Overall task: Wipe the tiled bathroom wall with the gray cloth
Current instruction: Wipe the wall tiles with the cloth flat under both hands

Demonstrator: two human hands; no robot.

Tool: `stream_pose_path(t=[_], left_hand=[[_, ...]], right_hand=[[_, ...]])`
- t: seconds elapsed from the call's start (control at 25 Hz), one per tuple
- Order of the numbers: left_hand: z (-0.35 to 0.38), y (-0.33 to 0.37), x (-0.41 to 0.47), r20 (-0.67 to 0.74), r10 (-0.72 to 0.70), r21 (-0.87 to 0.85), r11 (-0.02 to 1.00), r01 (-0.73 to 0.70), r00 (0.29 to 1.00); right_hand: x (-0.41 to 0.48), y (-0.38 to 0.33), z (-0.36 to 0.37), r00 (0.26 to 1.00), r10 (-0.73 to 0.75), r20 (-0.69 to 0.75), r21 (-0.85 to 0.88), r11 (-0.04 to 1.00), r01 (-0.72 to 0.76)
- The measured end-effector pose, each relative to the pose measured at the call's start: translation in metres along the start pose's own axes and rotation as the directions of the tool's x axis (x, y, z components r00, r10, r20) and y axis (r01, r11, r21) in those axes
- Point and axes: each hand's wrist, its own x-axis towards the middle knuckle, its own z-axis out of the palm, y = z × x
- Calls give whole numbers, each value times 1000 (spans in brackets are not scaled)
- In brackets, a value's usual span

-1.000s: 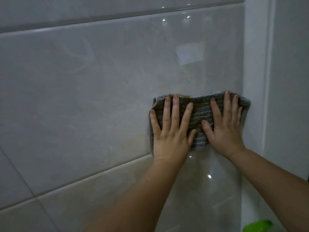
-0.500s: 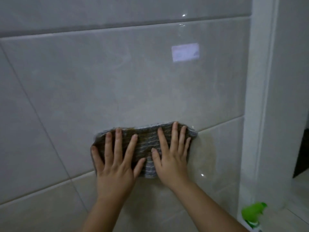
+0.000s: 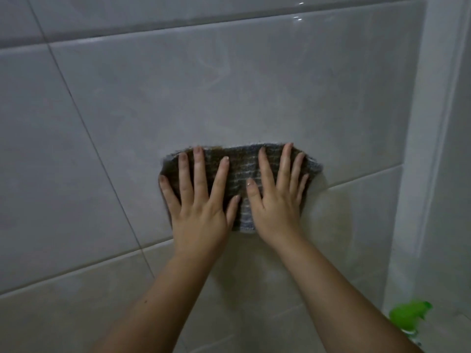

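The gray striped cloth [image 3: 240,171] lies flat against the glossy tiled wall [image 3: 153,103], just above a horizontal grout line. My left hand [image 3: 198,200] presses on the cloth's left half with fingers straight and spread. Beside it, my right hand [image 3: 277,194] presses on the right half, fingers also straight and spread. The two thumbs nearly meet over the middle of the cloth. Much of the cloth is hidden under my palms.
A white corner trim [image 3: 428,149] runs vertically at the right edge of the tiled wall. A green spray-bottle top [image 3: 407,317] shows at the lower right, below my right forearm. Large gray tiles extend left and above.
Both hands slid the cloth from the right corner down and to the left across the tile, then a little back toward the right. The fingers stayed flat on the cloth throughout.
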Motion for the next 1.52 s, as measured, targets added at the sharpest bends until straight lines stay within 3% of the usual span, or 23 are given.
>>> stream_pose_path(t=[0.2,0.4,0.56,0.72,1.0,1.2,1.32,1.4,1.52], left_hand=[[12,-4,-84,81,22,-22,1000,-20,997],[16,35,-68,102,-28,-64,997,35,994],[24,41,-66,46,5,-80,997,-1,999],[21,41,-64,-2,98,-165,981,-97,995],[19,43,-62,46,166,-139,978,-158,985],[21,47,-66,99,186,-82,981,-179,978],[21,57,-58,84,230,-75,972,-224,969],[21,72,-47,71,234,-90,970,-228,970],[25,99,-24,59,249,-119,963,-241,967]], right_hand=[[-46,39,12,973,-231,-1,-116,966,230],[-46,39,-3,989,4,-151,-257,966,-44],[-45,38,3,984,86,-154,27,996,-83],[-41,54,9,959,209,-189,260,953,-156],[-36,73,5,934,211,-288,318,941,-115],[-55,45,13,928,357,-111,6,934,-358],[-39,47,6,891,453,14,240,864,-443],[-23,66,0,890,455,-36,363,836,-413],[0,108,-14,917,389,-86,302,887,-348]])
